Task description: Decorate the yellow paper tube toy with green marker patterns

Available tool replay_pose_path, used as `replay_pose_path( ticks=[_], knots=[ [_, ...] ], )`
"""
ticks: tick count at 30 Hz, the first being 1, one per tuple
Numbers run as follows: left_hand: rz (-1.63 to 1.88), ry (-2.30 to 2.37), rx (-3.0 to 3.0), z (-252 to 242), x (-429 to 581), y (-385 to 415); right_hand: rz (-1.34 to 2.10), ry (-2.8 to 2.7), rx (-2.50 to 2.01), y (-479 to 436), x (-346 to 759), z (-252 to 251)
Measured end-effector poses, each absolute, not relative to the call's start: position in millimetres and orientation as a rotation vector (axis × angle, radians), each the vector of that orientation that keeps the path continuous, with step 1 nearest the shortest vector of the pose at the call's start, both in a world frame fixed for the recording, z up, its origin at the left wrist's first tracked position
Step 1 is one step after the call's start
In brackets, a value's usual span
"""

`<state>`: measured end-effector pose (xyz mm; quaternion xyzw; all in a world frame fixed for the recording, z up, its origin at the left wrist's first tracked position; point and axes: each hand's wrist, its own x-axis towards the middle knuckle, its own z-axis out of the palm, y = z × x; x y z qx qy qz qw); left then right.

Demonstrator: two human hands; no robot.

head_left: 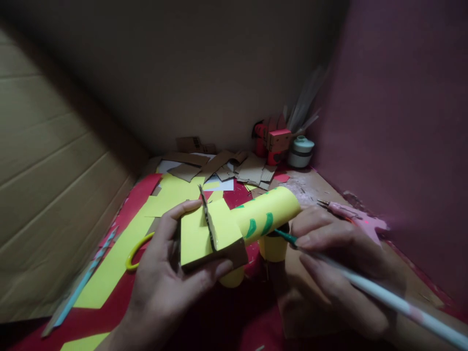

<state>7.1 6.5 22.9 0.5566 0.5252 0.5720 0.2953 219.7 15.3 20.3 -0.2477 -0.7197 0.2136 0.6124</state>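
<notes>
Red tabletop stretched toward a dim wall, cardboard scraps heaped along its far edge. Held above it, short of those scraps, the yellow figure was gripped at its box by the left hand. The right hand pinched a green-tipped brush near its tip, close under the tube; contact was unclear. Neat work probably called for light strokes, matching the green marks without smudging them.

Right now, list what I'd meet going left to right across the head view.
Blue-striped stick, yellow ring-shaped handle, yellow-topped box, yellow tube with green marks, right hand.
</notes>
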Motion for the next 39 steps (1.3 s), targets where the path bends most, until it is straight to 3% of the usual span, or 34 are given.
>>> replay_pose_path(
  ticks=[5,39],
  knots=[
    [1.43,1.366,1.213,30.6,11.6,6.1,0.526,-1.717,-0.568,16.7,228.3,20.2],
    [1.487,1.344,1.497,23.6,10.0,7.1,0.502,-1.648,-0.597,20.3,220.6,12.0]
  ],
)
